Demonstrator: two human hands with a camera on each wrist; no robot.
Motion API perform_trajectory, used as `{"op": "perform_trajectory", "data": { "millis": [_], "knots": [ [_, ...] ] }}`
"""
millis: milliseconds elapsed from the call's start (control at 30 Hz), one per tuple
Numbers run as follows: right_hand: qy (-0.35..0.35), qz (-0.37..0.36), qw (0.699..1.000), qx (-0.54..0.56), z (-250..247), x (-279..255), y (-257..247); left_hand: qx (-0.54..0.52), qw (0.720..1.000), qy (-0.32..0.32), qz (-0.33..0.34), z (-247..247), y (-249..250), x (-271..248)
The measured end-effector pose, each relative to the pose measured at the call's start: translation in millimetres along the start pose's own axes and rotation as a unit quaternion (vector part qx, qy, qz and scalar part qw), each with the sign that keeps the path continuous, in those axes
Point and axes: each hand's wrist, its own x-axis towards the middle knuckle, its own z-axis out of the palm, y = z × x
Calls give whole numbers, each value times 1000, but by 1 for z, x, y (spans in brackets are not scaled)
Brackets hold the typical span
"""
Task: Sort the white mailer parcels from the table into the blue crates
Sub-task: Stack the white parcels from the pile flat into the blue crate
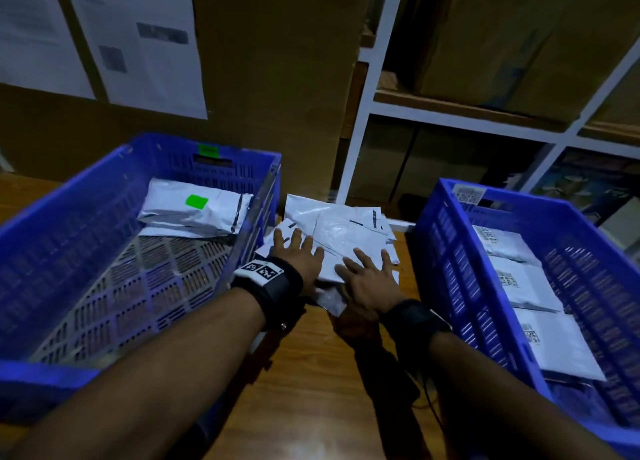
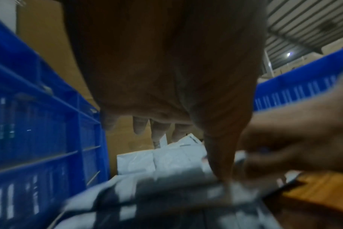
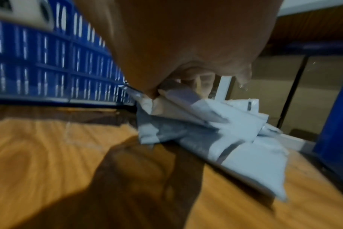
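Note:
A loose pile of white mailer parcels [image 1: 341,232] lies on the wooden table between two blue crates. My left hand [image 1: 299,255] lies over the pile's left side with its fingers straight and spread; its thumb [image 2: 221,168] touches the near edge of a parcel [image 2: 166,190]. My right hand [image 1: 370,276] lies on the pile's near right, fingers spread on top. In the right wrist view it pinches a parcel's raised edge [image 3: 178,94] between thumb and fingers. The left crate [image 1: 86,196] holds parcels, one with a green sticker [image 1: 196,201]. Three labelled parcels [image 1: 519,283] lie in the right crate [image 1: 446,269].
Tall cardboard boxes [image 1: 270,78] with paper sheets stand right behind the left crate and the pile. White shelving [image 1: 381,106] with more boxes is at the back right. Bare wooden table [image 1: 304,390] shows between the crates, in front of the pile.

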Motion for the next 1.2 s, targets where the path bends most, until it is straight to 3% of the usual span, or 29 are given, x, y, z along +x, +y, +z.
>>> {"op": "perform_trajectory", "data": {
  "millis": [200, 267, 433, 533, 667, 833, 900, 1200],
  "knots": [
    [-30, 1, 999, 21, -22, -7, 11, 10, 1000, 18, -13, -1, -4, 4],
    [-13, -4, 1000, 16, -26, -11, 10, 1, 998, 61, -15, -4, -4, 5],
    [73, -25, 997, -12, -42, -15, 6, 12, 997, 70, 6, -17, 4, -2],
    [115, -11, 993, -8, -62, -11, 17, -9, 979, 203, -19, -27, 3, -8],
    [173, 7, 985, 6, -104, -13, 55, -94, 924, 364, -69, -39, 0, -14],
    [208, 25, 978, 18, -150, -25, 100, -97, 856, 506, -42, -40, 4, -19],
    [214, 36, 973, 78, -162, -35, 109, -93, 851, 516, -40, -43, 7, -21],
    [237, 41, 951, 197, -177, -95, 143, -38, 902, 430, -4, -68, 46, -30]
  ]
}}
